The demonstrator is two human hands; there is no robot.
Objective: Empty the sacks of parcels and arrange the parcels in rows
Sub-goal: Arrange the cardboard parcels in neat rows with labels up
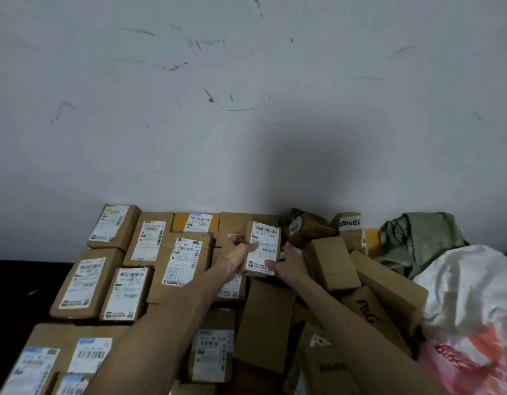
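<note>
A small brown parcel [264, 248] with a white label faces up near the wall, held between both hands. My left hand [237, 252] grips its left edge, thumb on the label. My right hand [289, 265] grips its lower right corner. To the left, several labelled cardboard parcels [184, 260] lie in neat rows. On the right, unlabelled boxes [333, 262] lie jumbled in a heap. An empty green woven sack [417, 240] lies crumpled against the wall at the right.
A white sack with red print [474, 309] bulges at the right edge. A scuffed white wall [246, 109] stands right behind the parcels. A box marked P&G [369, 312] lies tilted in the heap. Dark floor [19, 286] shows at the left.
</note>
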